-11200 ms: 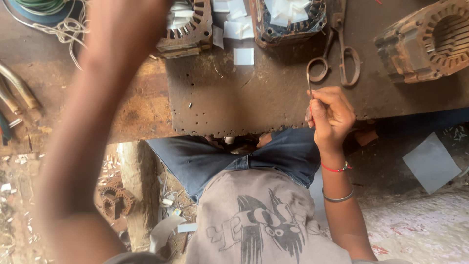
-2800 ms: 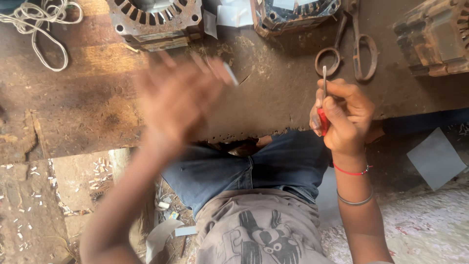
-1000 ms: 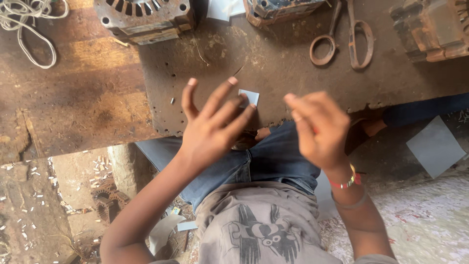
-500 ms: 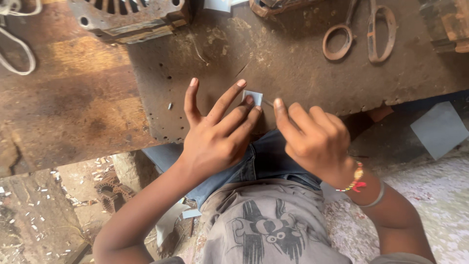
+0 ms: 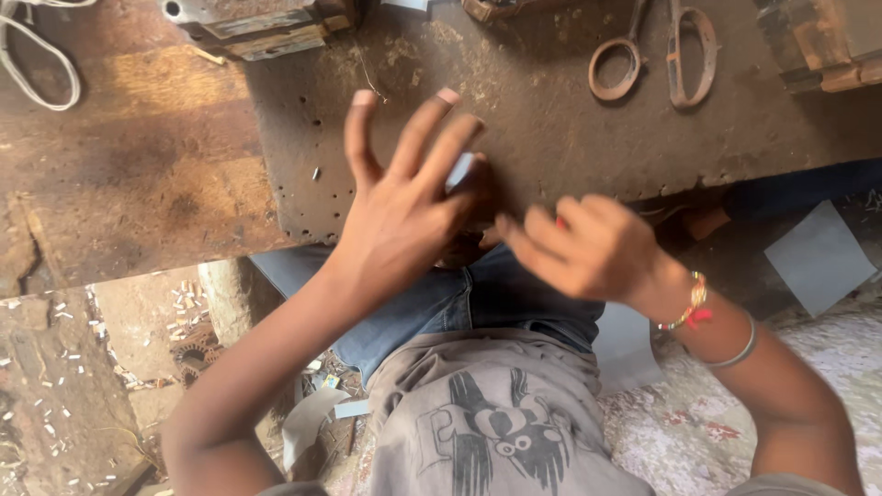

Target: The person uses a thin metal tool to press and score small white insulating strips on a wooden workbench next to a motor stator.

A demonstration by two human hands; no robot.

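My left hand [image 5: 404, 207] hovers over the near edge of a dark rusty metal plate [image 5: 551, 119], with its fingers spread upward. It pinches a small pale paper slip [image 5: 460, 169] between thumb and fingers. My right hand [image 5: 593, 250] is just to its right and slightly blurred, with its fingertips pointing at the slip. A bit of red [image 5: 559, 221] shows between its fingers, which are curled on a thin red-handled tool, most of it hidden. The two hands almost touch above my lap.
Rusty scissors [image 5: 654, 57] lie at the plate's far side. A motor stator [image 5: 257, 23] sits at the top left, and a pale cord [image 5: 41, 64] lies on the wooden bench [image 5: 138, 184]. A grey sheet [image 5: 818, 259] lies on the floor at the right.
Since a second ago my hands have drawn together at the plate's edge around the paper slip. My left fingers have lifted and spread wider, and my right hand has shifted slightly.
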